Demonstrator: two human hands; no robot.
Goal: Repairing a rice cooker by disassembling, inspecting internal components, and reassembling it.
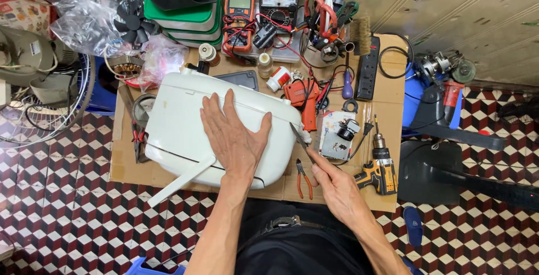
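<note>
The white appliance housing (185,123) lay on its side on the cardboard-covered counter (387,92), its long axis running crosswise in front of the person. The left hand (233,134) was spread flat on top of it, fingers splayed, pressing rather than clasping. Just to the right of that grip, the right hand (331,182) was clenched round a thin dark-bladed tool (300,138), whose tip pointed up and leftward, touching the housing's right-hand edge near the seam. Orange-handled pliers (304,180) lay beside the right hand's thumb, a yellow cordless drill (379,168) farther right.
</note>
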